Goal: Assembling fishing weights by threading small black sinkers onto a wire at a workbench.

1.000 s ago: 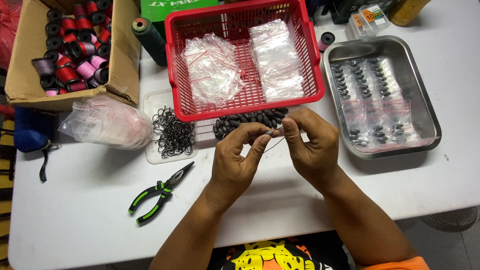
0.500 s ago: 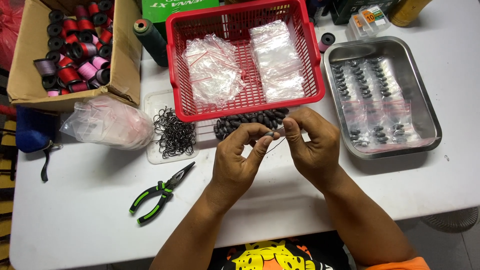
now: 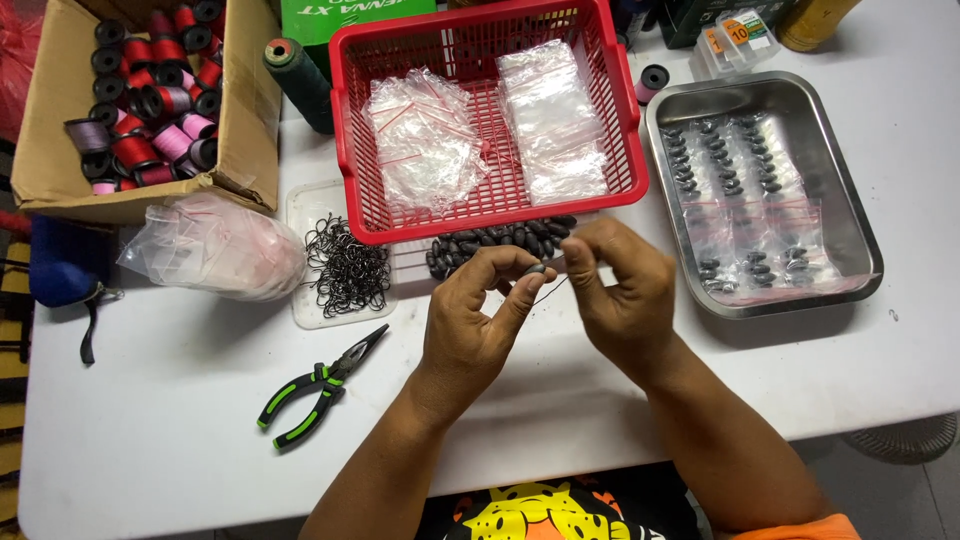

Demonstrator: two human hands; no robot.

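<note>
Left hand (image 3: 475,320) pinches a small dark sinker (image 3: 536,268) at its fingertips; right hand (image 3: 620,290) pinches a thin line (image 3: 550,290) beside it

Sinker looks small, hard and likely dense for its size, best gripped across its sides; the line is limp and slippery. Behind on the bench (image 3: 170,380): a pile of sinkers (image 3: 495,243), a clear tray of hooks (image 3: 345,265), a red basket (image 3: 345,150) of plastic bags, a steel tray (image 3: 860,240) of bagged sinkers

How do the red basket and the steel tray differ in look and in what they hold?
The red basket is plastic with latticed, see-through walls; the steel tray is solid, shiny metal. The basket holds loose piles of empty clear bags; the tray holds flat bags filled with small dark weights. The basket sits behind the hands, the tray beside the right hand. Both are rectangular and rest on the white table.
</note>
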